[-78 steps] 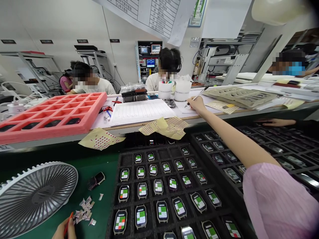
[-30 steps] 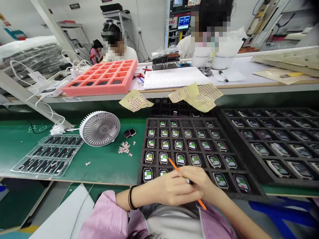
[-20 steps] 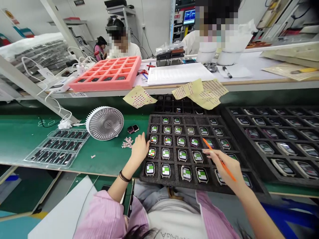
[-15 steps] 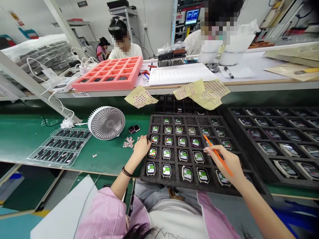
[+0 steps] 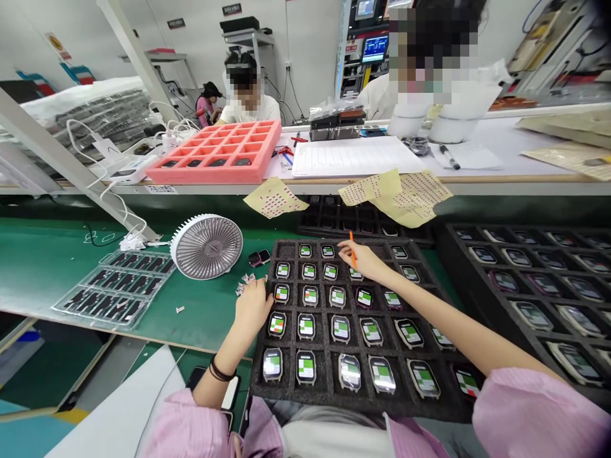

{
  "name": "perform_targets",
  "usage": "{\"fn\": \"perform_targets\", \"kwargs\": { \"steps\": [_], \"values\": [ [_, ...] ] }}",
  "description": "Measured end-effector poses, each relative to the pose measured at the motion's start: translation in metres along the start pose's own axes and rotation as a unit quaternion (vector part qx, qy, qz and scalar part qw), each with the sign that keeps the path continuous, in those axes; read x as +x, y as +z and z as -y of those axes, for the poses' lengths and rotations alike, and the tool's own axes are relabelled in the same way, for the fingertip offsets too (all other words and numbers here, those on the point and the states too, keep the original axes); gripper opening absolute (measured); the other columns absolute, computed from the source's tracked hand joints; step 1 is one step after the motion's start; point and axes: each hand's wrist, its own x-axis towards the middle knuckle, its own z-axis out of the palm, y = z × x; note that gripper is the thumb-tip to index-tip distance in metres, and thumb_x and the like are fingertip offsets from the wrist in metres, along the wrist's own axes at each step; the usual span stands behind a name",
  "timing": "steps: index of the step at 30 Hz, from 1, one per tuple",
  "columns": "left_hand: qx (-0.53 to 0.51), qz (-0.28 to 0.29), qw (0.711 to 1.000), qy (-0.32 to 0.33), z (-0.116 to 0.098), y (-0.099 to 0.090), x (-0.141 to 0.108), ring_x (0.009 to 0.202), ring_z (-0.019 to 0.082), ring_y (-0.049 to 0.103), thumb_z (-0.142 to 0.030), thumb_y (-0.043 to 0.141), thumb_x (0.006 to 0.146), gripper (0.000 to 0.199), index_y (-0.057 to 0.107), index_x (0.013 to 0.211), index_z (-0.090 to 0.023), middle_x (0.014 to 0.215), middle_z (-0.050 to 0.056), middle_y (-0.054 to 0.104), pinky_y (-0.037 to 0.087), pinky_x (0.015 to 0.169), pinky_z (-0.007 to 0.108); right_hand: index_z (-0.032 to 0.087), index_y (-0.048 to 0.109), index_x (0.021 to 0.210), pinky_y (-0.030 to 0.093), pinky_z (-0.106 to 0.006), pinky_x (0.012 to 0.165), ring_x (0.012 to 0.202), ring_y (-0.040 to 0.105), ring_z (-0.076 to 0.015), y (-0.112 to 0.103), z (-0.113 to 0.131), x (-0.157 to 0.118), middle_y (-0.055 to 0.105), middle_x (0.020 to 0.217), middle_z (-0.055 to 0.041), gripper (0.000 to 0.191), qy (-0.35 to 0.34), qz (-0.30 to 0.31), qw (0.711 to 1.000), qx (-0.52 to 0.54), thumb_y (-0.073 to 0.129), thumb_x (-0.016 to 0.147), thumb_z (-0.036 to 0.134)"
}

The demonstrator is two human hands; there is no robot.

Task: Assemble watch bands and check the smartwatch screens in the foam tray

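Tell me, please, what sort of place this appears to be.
Probably an electronics workshop or factory: a black foam tray holds rows of smartwatch-like devices, many lit; a pink compartmented tray and other people are beyond.

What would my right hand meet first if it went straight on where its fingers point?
Probably the lit smartwatch in the black foam tray's back row, just left of your right hand, though depth is unclear.

Bright indoor light glares on some watch screens (image 5: 350,371), shadow lies beneath the shelf (image 5: 515,162), and edges look stretched.
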Motion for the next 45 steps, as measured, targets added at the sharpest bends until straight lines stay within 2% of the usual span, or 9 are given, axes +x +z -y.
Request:
{"fn": "perform_targets", "kwargs": {
  "steps": [4,9,14,20,25,28,32,35,45],
  "values": [
    [0.009,-0.068,0.989,0.135,-0.035,-0.014,0.037,0.116,0.023,0.052,-0.024,0.041,0.095,0.032,0.050,0.124,-0.016,0.121,0.011,0.056,0.046,0.097,0.034,0.014,0.063,0.102,0.049,-0.036,0.088,0.091,0.065,-0.0232,0.018,-0.008,0.023,0.070,0.084,-0.0102,0.023,0.007,0.006,1.000,-0.026,0.058,0.079,0.011],
    [0.027,0.043,0.984,0.169,-0.075,-0.021,0.109,0.118,0.028,0.050,-0.016,0.054,0.085,0.034,0.053,0.119,-0.012,0.124,0.015,0.053,0.048,0.094,0.039,0.014,0.066,0.098,0.048,-0.030,0.079,0.077,0.065,-0.0193,0.024,-0.015,0.043,0.068,0.070,-0.0045,0.020,0.026,0.022,0.999,-0.022,0.056,0.080,0.012],
    [0.015,0.103,0.976,0.193,-0.076,-0.017,0.152,0.108,0.028,0.059,-0.014,0.073,0.068,0.039,0.061,0.106,-0.016,0.114,0.011,0.058,0.050,0.088,0.034,0.016,0.066,0.099,0.048,-0.025,0.065,0.065,0.063,-0.0158,0.025,-0.019,0.051,0.068,0.067,-0.0013,0.021,0.044,0.034,0.998,0.020,0.052,0.085,0.022],
    [-0.053,0.102,0.969,0.217,-0.075,-0.011,0.175,0.111,0.028,0.055,-0.013,0.075,0.060,0.036,0.062,0.093,-0.018,0.110,0.008,0.057,0.047,0.092,0.035,0.021,0.068,0.088,0.047,-0.028,0.070,0.076,0.066,-0.0200,0.037,-0.024,0.064,0.072,0.079,-0.0050,0.016,0.082,0.007,0.994,0.067,0.053,0.086,0.023],
    [-0.146,0.048,0.964,0.216,-0.067,-0.013,0.169,0.111,0.027,0.053,-0.014,0.075,0.059,0.040,0.056,0.094,-0.017,0.111,0.008,0.055,0.047,0.093,0.036,0.019,0.066,0.096,0.049,-0.028,0.061,0.060,0.065,-0.0175,0.024,-0.019,0.059,0.068,0.070,-0.0032,0.025,0.085,-0.008,0.984,0.159,0.046,0.090,0.032],
    [-0.288,0.058,0.936,0.193,-0.065,-0.013,0.155,0.092,0.018,0.060,-0.016,0.068,0.070,0.040,0.047,0.105,-0.016,0.107,0.008,0.059,0.051,0.075,0.030,0.015,0.059,0.112,0.046,-0.026,0.051,0.059,0.067,-0.0173,0.003,-0.008,0.043,0.067,0.073,-0.0048,0.037,0.081,-0.017,0.969,0.233,0.037,0.094,0.039],
    [-0.607,0.170,0.767,0.118,-0.072,-0.014,0.130,0.068,0.010,0.060,-0.019,0.073,0.066,0.053,0.044,0.110,-0.016,0.100,0.008,0.064,0.039,0.050,0.018,0.016,0.056,0.115,0.038,-0.022,0.044,0.063,0.068,-0.0182,-0.024,0.009,0.017,0.064,0.073,-0.0033,0.040,0.092,0.018,0.904,0.417,0.058,0.085,0.041],
    [-0.666,0.202,0.710,0.109,-0.080,-0.020,0.112,0.073,0.011,0.063,-0.027,0.074,0.069,0.052,0.050,0.114,-0.016,0.100,0.008,0.063,0.038,0.049,0.016,0.019,0.057,0.114,0.038,-0.021,0.043,0.065,0.068,-0.0165,-0.034,0.018,0.003,0.065,0.086,-0.0036,0.045,0.087,0.037,0.881,0.463,0.071,0.075,0.034],
    [-0.614,0.153,0.764,0.127,-0.089,-0.037,0.087,0.060,0.009,0.061,-0.038,0.053,0.088,0.033,0.058,0.111,-0.017,0.089,0.004,0.064,0.035,0.039,0.013,0.017,0.060,0.104,0.034,-0.019,0.037,0.050,0.062,-0.0123,-0.036,0.030,-0.021,0.060,0.064,0.0010,0.033,0.091,0.013,0.907,0.411,0.059,0.084,0.044]
  ]
}}
